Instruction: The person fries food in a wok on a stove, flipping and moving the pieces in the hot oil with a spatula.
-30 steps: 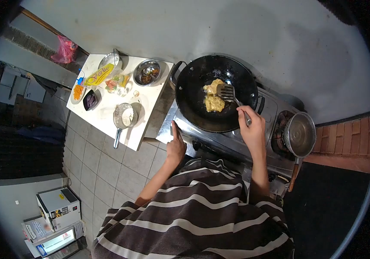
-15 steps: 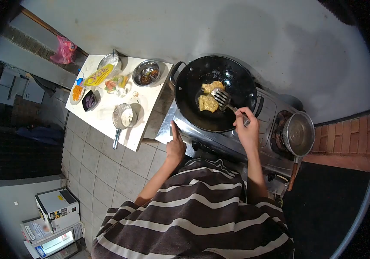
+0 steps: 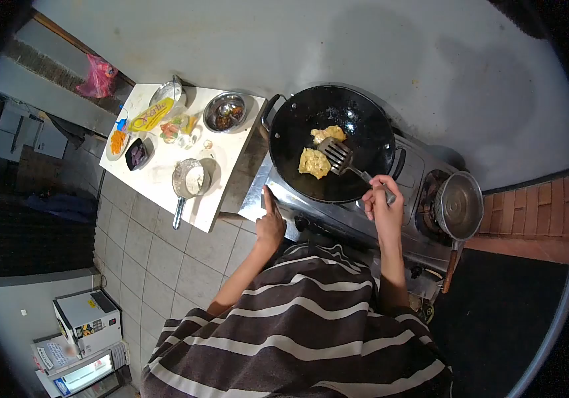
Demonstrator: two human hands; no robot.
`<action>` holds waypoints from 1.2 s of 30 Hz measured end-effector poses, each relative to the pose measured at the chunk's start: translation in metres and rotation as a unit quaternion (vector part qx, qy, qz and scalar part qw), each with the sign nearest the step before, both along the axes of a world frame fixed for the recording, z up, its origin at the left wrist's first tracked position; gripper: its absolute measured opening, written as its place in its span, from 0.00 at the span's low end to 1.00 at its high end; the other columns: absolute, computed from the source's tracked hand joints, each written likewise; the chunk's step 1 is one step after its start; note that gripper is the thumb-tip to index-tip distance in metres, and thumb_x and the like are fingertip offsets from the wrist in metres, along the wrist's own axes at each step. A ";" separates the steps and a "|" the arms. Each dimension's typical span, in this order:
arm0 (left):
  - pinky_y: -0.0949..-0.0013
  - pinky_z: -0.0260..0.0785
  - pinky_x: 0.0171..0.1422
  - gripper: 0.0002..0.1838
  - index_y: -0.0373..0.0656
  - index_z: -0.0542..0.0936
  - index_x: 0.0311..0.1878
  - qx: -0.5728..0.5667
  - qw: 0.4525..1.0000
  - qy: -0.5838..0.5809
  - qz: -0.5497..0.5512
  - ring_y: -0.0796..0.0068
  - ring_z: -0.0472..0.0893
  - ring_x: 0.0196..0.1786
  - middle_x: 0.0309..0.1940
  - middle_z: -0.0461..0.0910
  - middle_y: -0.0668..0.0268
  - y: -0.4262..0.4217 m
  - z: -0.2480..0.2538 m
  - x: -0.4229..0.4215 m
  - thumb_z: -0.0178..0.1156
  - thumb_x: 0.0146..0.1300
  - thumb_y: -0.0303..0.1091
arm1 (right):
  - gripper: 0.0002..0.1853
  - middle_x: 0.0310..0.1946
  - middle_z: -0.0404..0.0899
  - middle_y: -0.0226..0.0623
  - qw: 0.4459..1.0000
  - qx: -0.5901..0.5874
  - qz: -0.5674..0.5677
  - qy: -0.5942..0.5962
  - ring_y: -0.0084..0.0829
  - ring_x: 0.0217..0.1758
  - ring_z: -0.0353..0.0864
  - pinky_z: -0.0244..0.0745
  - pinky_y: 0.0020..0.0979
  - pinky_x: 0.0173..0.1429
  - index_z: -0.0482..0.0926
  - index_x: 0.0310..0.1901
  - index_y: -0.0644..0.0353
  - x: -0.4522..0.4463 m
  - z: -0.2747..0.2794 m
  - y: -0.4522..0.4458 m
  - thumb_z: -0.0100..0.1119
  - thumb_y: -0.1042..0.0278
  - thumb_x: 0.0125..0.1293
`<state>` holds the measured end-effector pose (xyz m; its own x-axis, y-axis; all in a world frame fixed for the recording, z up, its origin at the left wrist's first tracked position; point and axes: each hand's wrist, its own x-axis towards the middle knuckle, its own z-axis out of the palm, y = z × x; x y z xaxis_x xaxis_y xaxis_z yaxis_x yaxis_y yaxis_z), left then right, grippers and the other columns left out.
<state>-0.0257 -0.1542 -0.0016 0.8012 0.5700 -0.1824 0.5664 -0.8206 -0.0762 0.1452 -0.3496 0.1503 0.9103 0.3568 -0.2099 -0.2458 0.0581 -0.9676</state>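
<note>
My right hand (image 3: 385, 204) is closed on the handle of a slotted metal spatula (image 3: 337, 155). The spatula's slotted head lies in a black wok (image 3: 371, 119) on the stove, against two yellow battered pieces. One piece (image 3: 314, 163) is nearer to me; the other (image 3: 329, 134) lies just beyond it, partly behind the spatula. My left hand (image 3: 270, 224) rests at the stove's left front edge, its index finger stretched out and the other fingers bent; whether it grips anything there is hard to see.
Right of the wok, a metal saucepan (image 3: 459, 205) sits on the other burner. The white table (image 3: 165, 174) at left bears a pot of white batter (image 3: 193, 180), a steel bowl (image 3: 225, 111), a yellow packet (image 3: 151, 117), a dark dish (image 3: 136, 154) and orange strips (image 3: 118, 142).
The spatula head has moved left and toward me in the wok. The nearer yellow piece has shifted left, apart from the other. My left hand has stayed in place.
</note>
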 end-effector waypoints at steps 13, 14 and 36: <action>0.65 0.77 0.33 0.39 0.26 0.48 0.73 -0.038 0.999 -0.008 0.010 0.62 0.85 0.30 0.77 0.31 0.46 0.001 0.006 0.001 0.49 0.61 0.31 | 0.05 0.21 0.76 0.30 0.991 -0.100 0.007 -0.084 0.16 0.20 0.73 0.64 0.21 0.22 0.76 0.38 0.61 0.010 0.005 0.002 0.50 0.72 0.70; 0.65 0.77 0.33 0.39 0.27 0.48 0.73 -0.040 0.999 -0.010 0.012 0.61 0.85 0.30 0.78 0.31 0.47 0.001 0.005 0.001 0.49 0.61 0.31 | 0.06 0.21 0.77 0.32 0.983 -0.143 0.008 -0.111 0.19 0.22 0.75 0.68 0.24 0.26 0.77 0.37 0.62 0.014 0.010 0.005 0.53 0.70 0.68; 0.66 0.76 0.29 0.38 0.28 0.52 0.73 -0.020 0.999 -0.025 0.014 0.64 0.84 0.27 0.78 0.33 0.48 -0.001 0.011 -0.001 0.49 0.61 0.31 | 0.15 0.12 0.74 0.35 0.878 -0.363 0.245 -0.194 0.25 0.12 0.70 0.64 0.31 0.20 0.78 0.25 0.65 0.166 0.079 0.052 0.52 0.61 0.61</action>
<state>-0.0268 -0.1551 0.0097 0.7942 0.5847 -0.1652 0.5907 -0.8067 -0.0155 0.3116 -0.2979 0.2296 0.7380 0.6260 -0.2518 0.2868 -0.6288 -0.7227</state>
